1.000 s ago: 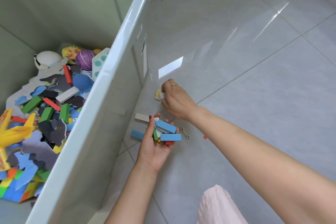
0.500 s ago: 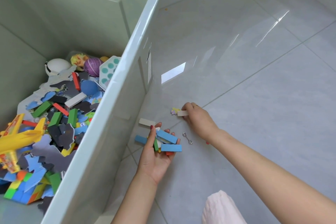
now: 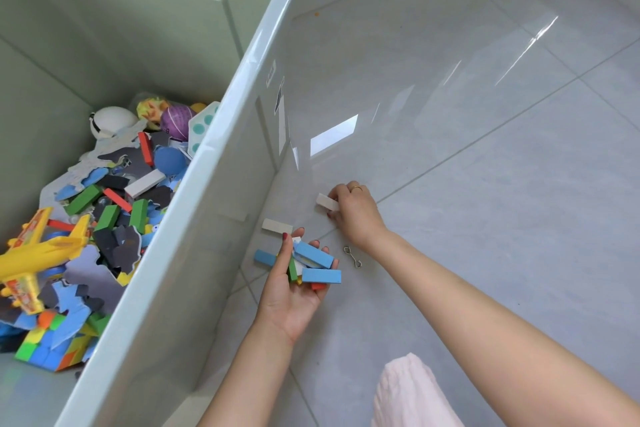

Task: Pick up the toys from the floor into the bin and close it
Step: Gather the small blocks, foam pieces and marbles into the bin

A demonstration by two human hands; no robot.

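Observation:
A big pale green bin (image 3: 221, 163) stands open on the left, with several toys heaped inside: coloured blocks, foam shapes, a yellow toy plane (image 3: 38, 253). Just right of the bin wall, my left hand (image 3: 294, 291) lies palm up, fingers curled around a bundle of blocks (image 3: 317, 263), blue, green, red and white. Another white block (image 3: 277, 226) and a blue one (image 3: 265, 257) stick out past its thumb; whether they rest on the floor I cannot tell. My right hand (image 3: 353, 213) is low over the floor, pinching a white block (image 3: 326, 202).
A small metal hook (image 3: 352, 256) lies on the grey floor tiles between my two hands. My knee in pale pink cloth (image 3: 412, 392) shows at the bottom edge. An orange speck (image 3: 316, 14) sits on the floor far behind the bin.
My right hand closed on the white block beside the bin and drew it back toward me. My left hand kept its bundle almost still.

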